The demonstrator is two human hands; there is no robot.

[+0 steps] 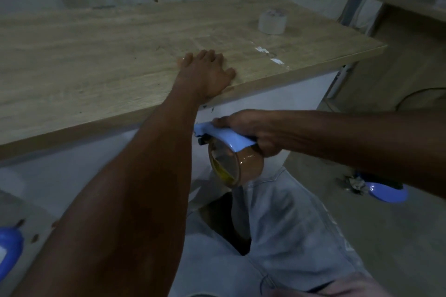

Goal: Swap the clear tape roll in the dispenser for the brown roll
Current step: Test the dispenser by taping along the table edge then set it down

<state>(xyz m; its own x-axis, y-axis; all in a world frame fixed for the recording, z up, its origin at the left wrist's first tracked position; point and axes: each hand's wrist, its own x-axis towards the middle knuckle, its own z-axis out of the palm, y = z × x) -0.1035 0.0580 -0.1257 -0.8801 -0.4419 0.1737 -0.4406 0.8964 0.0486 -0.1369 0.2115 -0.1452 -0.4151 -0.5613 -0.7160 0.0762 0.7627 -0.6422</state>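
Left hand (pixel 205 72) lies spread flat on the tabletop (pixel 96 55); right hand (pixel 248 132) grips the dispenser (pixel 226 135), brown roll (pixel 251 166) seated. Better check it spins freely.

1 head view — looks forward and down, close over the table (pixel 101 60) edge.

A pale oak wood-grain table (pixel 96 50) fills the upper left of the frame; near its upper right sits a whitish clear tape roll (pixel 272 21); white scuff patches (pixel 270 55) mark its right part. At centre, the dispenser (pixel 229 136) is light blue, its brown roll (pixel 248 166) glossy tan with a yellow core; light grey trousers (pixel 277 224) fill the lower centre.
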